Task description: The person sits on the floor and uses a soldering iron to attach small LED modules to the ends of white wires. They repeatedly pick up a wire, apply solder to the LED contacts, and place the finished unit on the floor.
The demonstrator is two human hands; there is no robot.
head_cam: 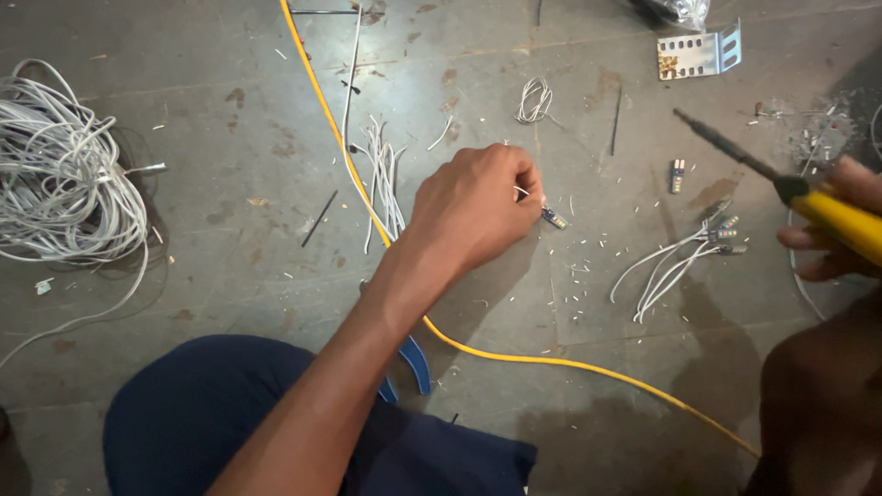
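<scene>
**Small LED piece pinched on its wire above the floor**

Small LED piece (554,219), a short strip with coloured spots, hangs from a thin white wire just past the left hand (473,209), close above the concrete floor (239,193). Largest in view is that floor, grey, stained and strewn with white wire clippings. On it at the far left lies a big loose coil of white cable (60,174). A long yellow cable (340,138) runs from the top edge down past the left forearm and off to the lower right. Blue-handled pliers (415,363) lie beside the forearm, partly hidden by it. A bunch of cut white wires (386,174) rests just left of the hand.

The left hand's fingers are pressed together on the thin wire of the piece. The right hand (841,225), at the right edge, has its fingers wrapped around the yellow handle of a soldering iron (781,184), whose dark tip points up and to the left.

Between the hands lies a bundle of wired LED pieces (684,257), and a single one (677,174) lies apart above it. A perforated metal bracket (698,53) sits near the top edge.
</scene>
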